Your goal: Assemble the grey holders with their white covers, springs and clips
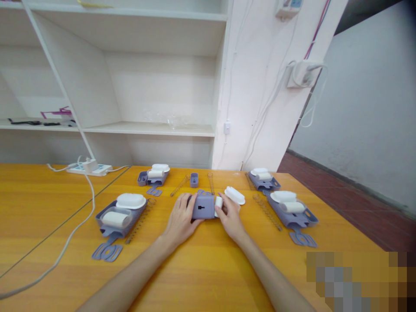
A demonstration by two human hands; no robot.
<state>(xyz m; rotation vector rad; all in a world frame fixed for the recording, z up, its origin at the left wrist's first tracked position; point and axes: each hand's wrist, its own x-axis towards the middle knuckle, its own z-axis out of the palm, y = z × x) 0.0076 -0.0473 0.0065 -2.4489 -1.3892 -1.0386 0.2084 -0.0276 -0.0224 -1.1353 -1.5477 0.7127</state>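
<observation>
Left hand point(183, 211) around matte boxy casing point(204, 207), right hand point(229, 212) on white cylinder point(219, 202)

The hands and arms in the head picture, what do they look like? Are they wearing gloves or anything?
The left hand and right hand are human and bare: no gloves. The left forearm and right forearm narrow toward the hands. No sleeves, watch, cables or markings show on them; tiny details are too small to tell.
</observation>
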